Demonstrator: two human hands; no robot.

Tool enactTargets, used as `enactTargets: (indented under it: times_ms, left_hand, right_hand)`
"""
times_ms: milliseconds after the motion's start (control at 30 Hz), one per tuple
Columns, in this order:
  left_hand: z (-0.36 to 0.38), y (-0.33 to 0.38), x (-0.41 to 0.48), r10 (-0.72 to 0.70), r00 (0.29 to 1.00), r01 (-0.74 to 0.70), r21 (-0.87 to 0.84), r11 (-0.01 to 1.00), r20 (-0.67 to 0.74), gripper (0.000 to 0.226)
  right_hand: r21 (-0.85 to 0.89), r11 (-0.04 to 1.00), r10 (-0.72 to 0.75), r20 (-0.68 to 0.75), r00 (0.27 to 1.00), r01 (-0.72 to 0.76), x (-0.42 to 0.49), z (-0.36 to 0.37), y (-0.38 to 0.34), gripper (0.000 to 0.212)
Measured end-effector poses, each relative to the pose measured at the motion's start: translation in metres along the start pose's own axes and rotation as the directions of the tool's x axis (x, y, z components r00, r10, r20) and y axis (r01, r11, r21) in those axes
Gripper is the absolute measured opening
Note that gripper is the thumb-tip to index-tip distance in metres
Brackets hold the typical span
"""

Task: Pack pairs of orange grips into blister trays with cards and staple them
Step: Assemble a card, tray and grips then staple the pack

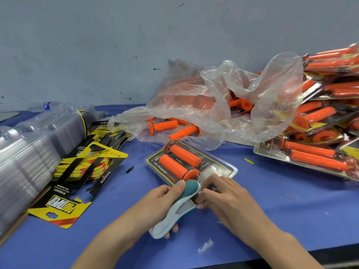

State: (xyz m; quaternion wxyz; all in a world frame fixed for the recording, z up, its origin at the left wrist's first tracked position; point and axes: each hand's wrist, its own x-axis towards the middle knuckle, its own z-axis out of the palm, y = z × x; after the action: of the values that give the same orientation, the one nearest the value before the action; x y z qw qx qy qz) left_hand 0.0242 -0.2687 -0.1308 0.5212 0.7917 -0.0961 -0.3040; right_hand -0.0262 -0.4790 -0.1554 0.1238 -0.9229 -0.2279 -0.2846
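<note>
Near front edge of table (272, 193): left hand (161, 200) grips stapler (181, 207), nose at near end of blister tray (232, 168); right hand (221, 197) pinches tray there. Orange grips (180, 162) seated on card (215, 167) inside. I judge stapling step (staple unseen). Next: square squeeze, tray flat.

Dead centre: clear blister tray (234, 169), lying flat, long side running 10 to 4 o'clock. Inside, black card (155, 164) with yellow border (printed "FULL DIAMOND") and pair of orange grips (181, 162) side by side, flanged ends opposed. At the tray's 6 o'clock edge: white-and-teal stapler (181, 205), gripped in left hand (161, 202), nose over the rim, right hand (223, 195) pinching the tray there. At 12 o'clock, loose orange grips (164, 126) inside a clear bag (213, 94). At 9 o'clock, stacked empty trays (29, 152); just beside, fanned yellow-and-black cards (77, 181). At 3 o'clock, heaped filled packs (314, 152).
</note>
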Motion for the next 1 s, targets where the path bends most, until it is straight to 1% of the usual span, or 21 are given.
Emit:
enactTargets:
  times_ms: [67, 133, 267, 400, 500, 667, 700, 767, 833, 933, 1000]
  left_hand:
    - [0.001, 0.002, 0.004, -0.050, 0.999, 0.050, 0.014, 0.999, 0.005, 0.087]
    - [0.001, 0.003, 0.006, -0.084, 0.996, 0.084, 0.002, 0.996, 0.007, 0.087]
    - [-0.001, 0.006, 0.008, -0.106, 0.993, 0.107, -0.009, 0.994, 0.042, 0.082]
    - [-0.003, 0.008, 0.006, -0.112, 0.988, 0.119, -0.065, 0.991, 0.102, 0.083]
    - [-0.003, 0.007, 0.005, -0.093, 0.985, 0.114, -0.140, 0.984, 0.143, 0.074]
    - [-0.007, 0.010, 0.005, -0.073, 0.978, 0.106, -0.159, 0.982, 0.197, 0.063]
    - [-0.008, 0.010, 0.006, -0.070, 0.979, 0.102, -0.169, 0.980, 0.190, 0.062]
    - [-0.008, 0.010, 0.007, -0.064, 0.982, 0.098, -0.186, 0.978, 0.177, 0.064]
    - [-0.008, 0.009, 0.008, -0.063, 0.983, 0.095, -0.182, 0.979, 0.174, 0.067]
    - [-0.007, 0.009, 0.008, -0.058, 0.982, 0.083, -0.130, 0.988, 0.181, 0.066]
    - [-0.006, 0.009, 0.008, -0.055, 0.979, 0.073, -0.086, 0.994, 0.196, 0.067]
  right_hand:
    - [0.002, 1.000, 0.001, -0.015, 1.000, -0.001, -0.001, -0.001, 0.000, 0.007]
    - [0.003, 1.000, 0.001, -0.027, 1.000, -0.001, -0.001, -0.001, -0.001, 0.015]
    - [-0.007, 1.000, -0.006, -0.022, 1.000, 0.006, -0.002, 0.000, -0.001, 0.008]
    - [-0.002, 1.000, 0.009, -0.008, 1.000, -0.009, -0.002, 0.000, -0.001, 0.011]
    - [0.031, 0.999, 0.031, -0.008, 1.000, -0.030, -0.002, 0.001, -0.002, 0.018]
    - [-0.002, 1.000, 0.008, 0.005, 1.000, -0.008, -0.001, 0.002, -0.003, 0.022]
    - [-0.001, 1.000, 0.008, 0.000, 1.000, -0.008, -0.001, 0.002, -0.002, 0.022]
    - [0.007, 1.000, 0.006, -0.006, 1.000, -0.006, -0.001, 0.004, 0.000, 0.012]
    - [0.004, 1.000, -0.003, -0.010, 1.000, 0.003, -0.003, 0.006, 0.003, 0.006]
    - [-0.007, 1.000, -0.014, -0.012, 1.000, 0.014, -0.004, 0.009, 0.005, 0.015]
    - [-0.014, 1.000, -0.025, -0.008, 1.000, 0.025, -0.004, 0.011, 0.005, 0.016]
